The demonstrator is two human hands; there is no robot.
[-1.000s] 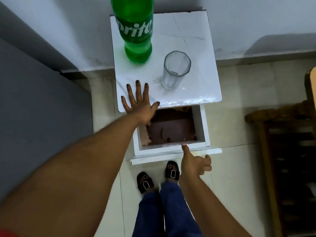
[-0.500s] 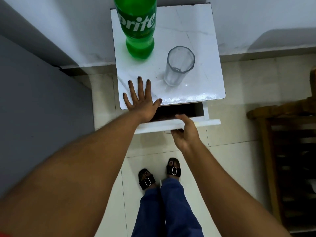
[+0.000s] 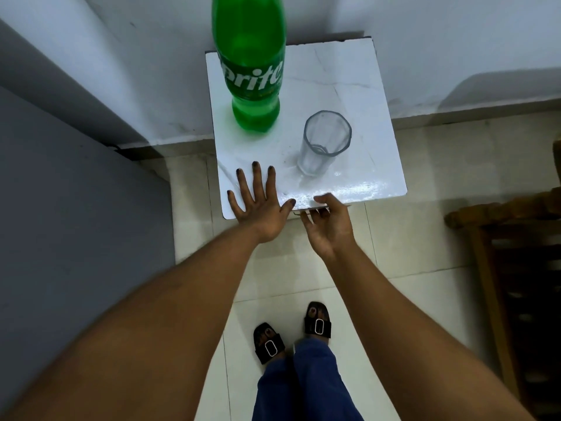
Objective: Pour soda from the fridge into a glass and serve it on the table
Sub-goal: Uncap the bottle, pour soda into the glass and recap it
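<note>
- Head view: soda bottle (image 3: 249, 71) stands upright at the back left of the white counter (image 3: 358, 80); the empty glass (image 3: 324, 143) stands near it, to the right, apart from it.
- Left hand (image 3: 258, 202) lies flat on the counter's front edge, fingers spread, holding nothing.
- Right hand (image 3: 329, 221) meets the drawer front (image 3: 309, 210) under the counter edge, grip loose, fingers relaxed, clasping nothing.
- Recommended: seat the drawer flush with gentle pressure, bracing the counter so bottle and glass do not rock.
- Then uncap and pour slowly.
</note>
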